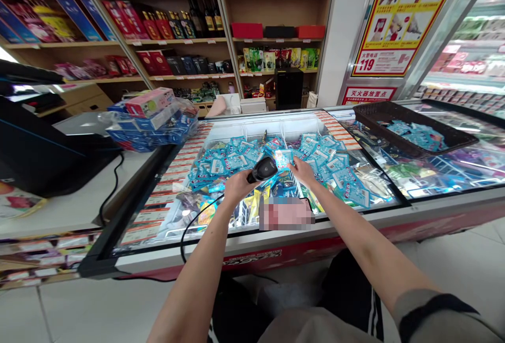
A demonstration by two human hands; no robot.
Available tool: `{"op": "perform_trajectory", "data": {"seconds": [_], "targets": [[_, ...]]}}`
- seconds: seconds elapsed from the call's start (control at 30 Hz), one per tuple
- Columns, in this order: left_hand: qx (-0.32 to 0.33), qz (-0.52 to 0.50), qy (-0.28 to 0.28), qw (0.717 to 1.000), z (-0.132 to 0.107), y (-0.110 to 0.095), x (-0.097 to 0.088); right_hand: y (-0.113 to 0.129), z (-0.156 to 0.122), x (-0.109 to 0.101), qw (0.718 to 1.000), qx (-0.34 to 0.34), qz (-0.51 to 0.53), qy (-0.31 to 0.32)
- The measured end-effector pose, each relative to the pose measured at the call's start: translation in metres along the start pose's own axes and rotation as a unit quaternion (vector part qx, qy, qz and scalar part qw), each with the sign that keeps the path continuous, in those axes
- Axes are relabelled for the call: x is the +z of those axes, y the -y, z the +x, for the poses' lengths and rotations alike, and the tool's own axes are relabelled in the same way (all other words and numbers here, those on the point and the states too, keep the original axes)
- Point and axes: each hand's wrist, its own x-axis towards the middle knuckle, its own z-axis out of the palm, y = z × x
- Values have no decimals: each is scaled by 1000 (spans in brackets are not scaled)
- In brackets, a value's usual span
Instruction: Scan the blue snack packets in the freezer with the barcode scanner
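My left hand (236, 187) is closed around the handle of a black barcode scanner (265, 168), whose cable hangs down past the freezer's front edge. Just right of the scanner head, my right hand (303, 171) pinches a small light-blue packet (283, 158) with a pale label. Loose blue packets lie spread on the chest freezer's glass top, one pile (231, 160) left of my hands and another pile (331, 161) to the right. Below my hands, near the front edge, lies a flat, phone-like thing (287, 214), blurred out in the picture.
A dark brown tray (465, 139) with more blue packets stands on the freezer at the right. Plastic-wrapped boxes (152, 119) sit at the left, beside a black machine (47, 143) on a counter. Shelves (177, 41) of boxed goods and bottles line the back.
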Motion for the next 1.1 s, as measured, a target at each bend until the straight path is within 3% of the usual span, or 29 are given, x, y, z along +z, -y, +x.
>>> {"op": "perform_trajectory", "data": {"seconds": [1.1], "targets": [[25,-60,-31,997,5,0,8,0,0,0,1000,-3,-3,10]]}}
